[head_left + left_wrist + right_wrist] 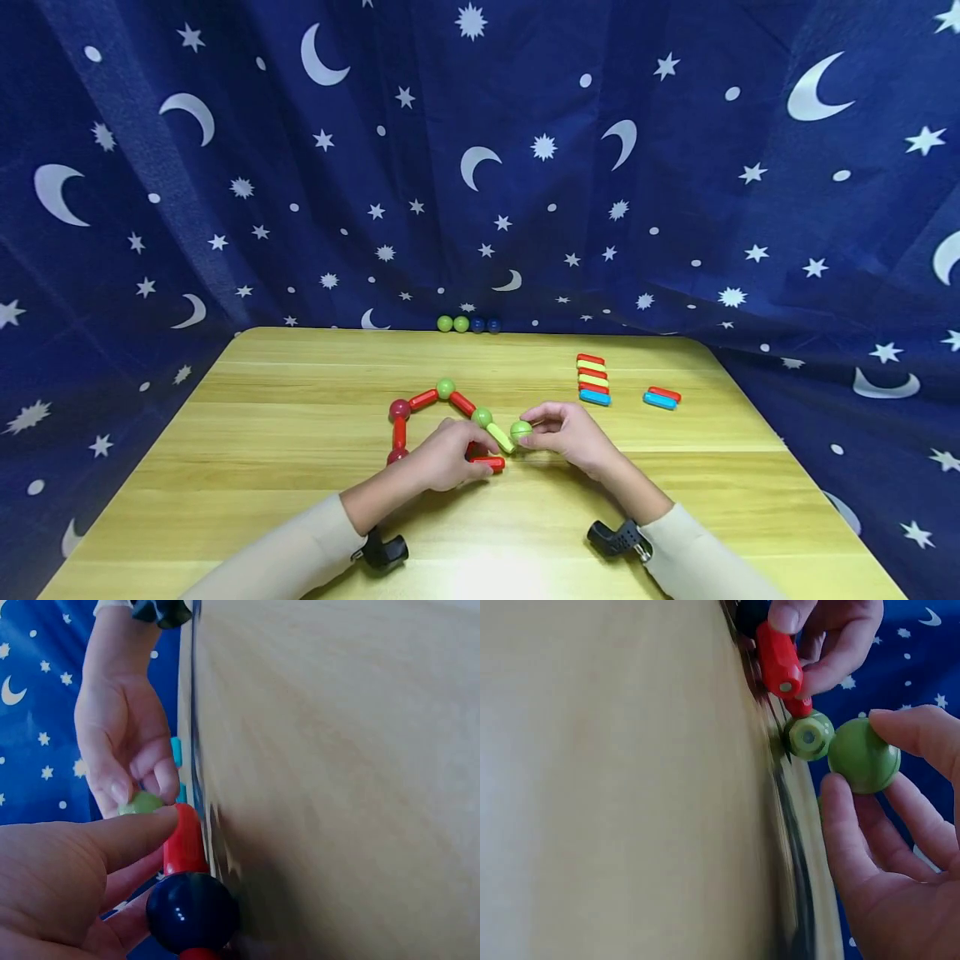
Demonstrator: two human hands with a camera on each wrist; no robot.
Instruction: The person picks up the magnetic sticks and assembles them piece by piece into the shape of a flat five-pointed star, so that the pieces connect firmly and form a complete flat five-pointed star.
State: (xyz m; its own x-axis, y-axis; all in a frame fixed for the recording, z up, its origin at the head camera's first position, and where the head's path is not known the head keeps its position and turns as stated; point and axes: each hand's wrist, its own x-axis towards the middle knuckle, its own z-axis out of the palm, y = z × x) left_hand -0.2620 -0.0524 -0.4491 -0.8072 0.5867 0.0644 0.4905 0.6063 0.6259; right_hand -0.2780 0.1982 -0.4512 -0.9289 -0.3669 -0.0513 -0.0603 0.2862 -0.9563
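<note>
My left hand (453, 457) pinches a red rod (489, 463) between thumb and fingers. A dark blue ball (193, 911) sits at that rod's near end in the left wrist view. My right hand (573, 437) holds a green ball (521, 431) by its fingertips, close to the free end of a yellow rod (501, 437). This rod extends from a second green ball (482, 417) in a chain of balls and red rods, with a dark red ball (400, 409) at its left corner. My left hand covers part of the chain's near side.
Several red, yellow and blue rods (593, 381) lie in a stack at the back right, with a red and a blue rod (661, 400) beside them. Two green and two dark blue balls (477, 325) line the table's back edge. A star-patterned blue cloth (480, 208) hangs behind.
</note>
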